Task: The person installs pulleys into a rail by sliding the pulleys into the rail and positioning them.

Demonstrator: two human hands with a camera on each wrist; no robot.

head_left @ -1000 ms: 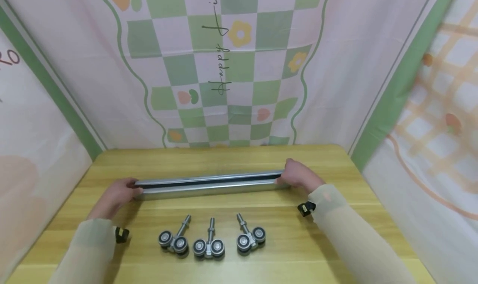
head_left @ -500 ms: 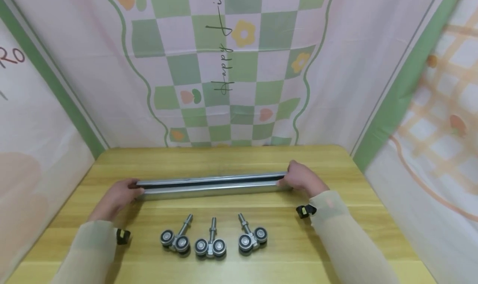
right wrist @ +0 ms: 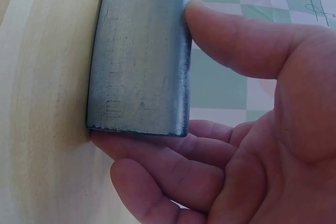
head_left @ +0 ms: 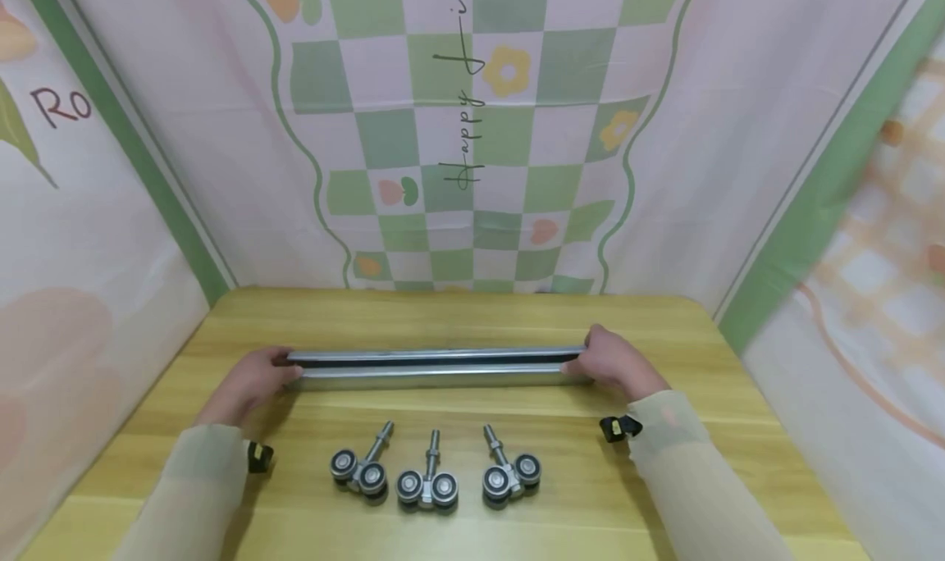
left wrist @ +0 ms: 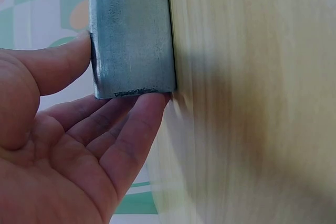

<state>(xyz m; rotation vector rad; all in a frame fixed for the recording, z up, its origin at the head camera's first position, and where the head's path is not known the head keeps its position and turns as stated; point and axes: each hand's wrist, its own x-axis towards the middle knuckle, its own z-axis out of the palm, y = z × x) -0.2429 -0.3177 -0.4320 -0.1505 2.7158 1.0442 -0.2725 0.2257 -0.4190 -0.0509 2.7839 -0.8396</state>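
Observation:
A long silver metal channel rail lies crosswise on the wooden table in the head view, its dark slot facing up. At its left end, my left hand grips it, thumb on the slotted top edge and fingers against the cut end. My right hand grips the opposite end the same way; in the right wrist view the thumb touches the upper edge and the fingers bend under the end face. Both wrist views show the rail's plain side close against the tabletop.
Three roller trolleys with threaded bolts, left, middle and right, lie in front of the rail, bolts pointing away. A patterned cloth hangs behind the table's back edge; more cloth hangs at both sides.
The head view has turned slightly left, so the scene sits further right. Both hands keep their grip on the rail's ends, and the trolleys stay where they were on the table.

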